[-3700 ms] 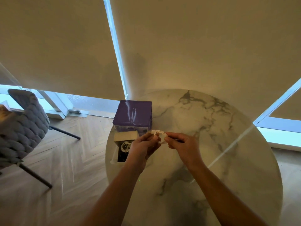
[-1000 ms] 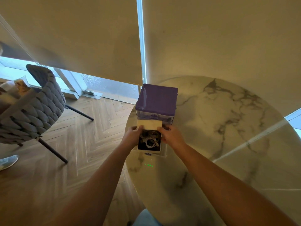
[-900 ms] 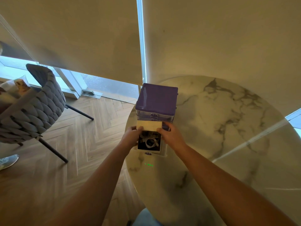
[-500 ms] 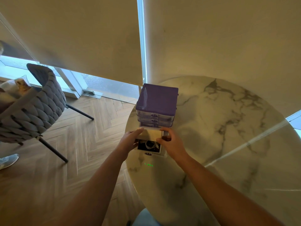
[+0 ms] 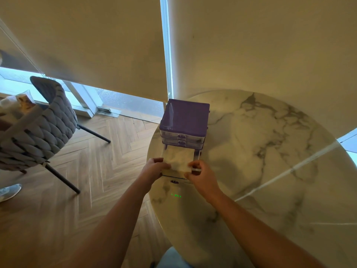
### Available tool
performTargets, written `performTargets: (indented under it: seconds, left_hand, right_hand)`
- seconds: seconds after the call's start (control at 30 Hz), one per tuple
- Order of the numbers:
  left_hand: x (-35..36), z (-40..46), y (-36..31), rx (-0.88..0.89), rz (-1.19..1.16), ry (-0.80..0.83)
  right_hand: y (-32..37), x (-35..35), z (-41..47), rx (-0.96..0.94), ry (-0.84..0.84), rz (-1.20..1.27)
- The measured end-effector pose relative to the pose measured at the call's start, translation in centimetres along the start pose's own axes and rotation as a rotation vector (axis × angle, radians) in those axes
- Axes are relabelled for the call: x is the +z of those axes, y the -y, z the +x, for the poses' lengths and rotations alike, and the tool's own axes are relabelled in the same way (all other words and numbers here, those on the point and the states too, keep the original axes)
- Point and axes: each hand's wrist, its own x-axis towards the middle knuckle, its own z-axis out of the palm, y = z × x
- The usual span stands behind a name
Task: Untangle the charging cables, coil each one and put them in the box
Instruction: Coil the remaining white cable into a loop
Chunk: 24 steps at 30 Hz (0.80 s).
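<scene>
Cream roller blinds [image 5: 251,45] hang behind a round marble desk [image 5: 270,171] that stands on herringbone wood flooring [image 5: 81,180], with a grey woven chair [image 5: 44,124] off to the left. From the head view, a purple-topped drawer organiser [image 5: 184,120] sits at the desk's left edge, its lowest clear drawer [image 5: 196,168] pulled out toward the person. Inside that drawer lies a small beige box [image 5: 177,161] with its lid closed, so the charging cables are hidden from sight. On the box's near left corner the left hand [image 5: 154,169] has its grip curled. At the near right corner, the right hand [image 5: 201,176] pinches the box and drawer edge.
</scene>
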Motion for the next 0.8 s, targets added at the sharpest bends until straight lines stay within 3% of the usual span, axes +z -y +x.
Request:
performTargets:
  seconds: [0.2,0.47,0.6,0.8]
  left_hand:
    - [0.0,-0.5,0.5,0.056,0.076,0.005]
    - [0.7,-0.7,0.6,0.170,0.164,-0.017]
    - [1.4,-0.9,0.1,0.268,0.205,-0.034]
    - [1.8,-0.6,0.6,0.387,0.541,-0.064]
  right_hand:
    - [-0.4,0.3,-0.3,0.030,-0.086,-0.072]
    - [-0.3,-0.1,0.0,0.023,-0.100,-0.050]
    - [-0.3,-0.3,0.7,-0.007,-0.055,-0.150]
    - [-0.6,-0.5,1.7,0.027,0.049,-0.393]
